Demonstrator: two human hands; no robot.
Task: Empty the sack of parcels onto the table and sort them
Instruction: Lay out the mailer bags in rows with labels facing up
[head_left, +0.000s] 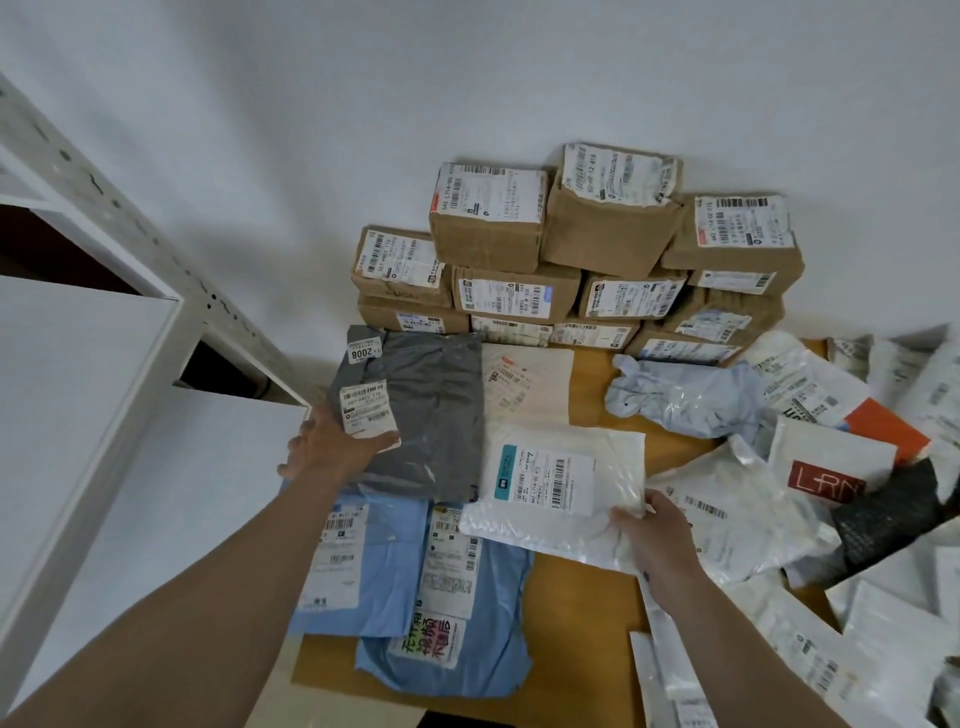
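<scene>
1. The right hand (654, 540) pinches the white bubble-padded mailer (556, 493) at its 4 o'clock corner. The fingers (631, 522) are narrow, and the mailer stretches toward 10 o'clock over the tan wooden surface (587, 597).
2. The left hand (332, 447) holds the grey plastic mailer bag (431, 415) at its 8 o'clock edge, thumb on top.

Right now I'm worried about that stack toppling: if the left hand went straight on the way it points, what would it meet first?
The left hand grips the dark grey plastic mailer bag, so that comes first; past it, probably the stacked brown cardboard boxes, though depth is unclear.
</scene>
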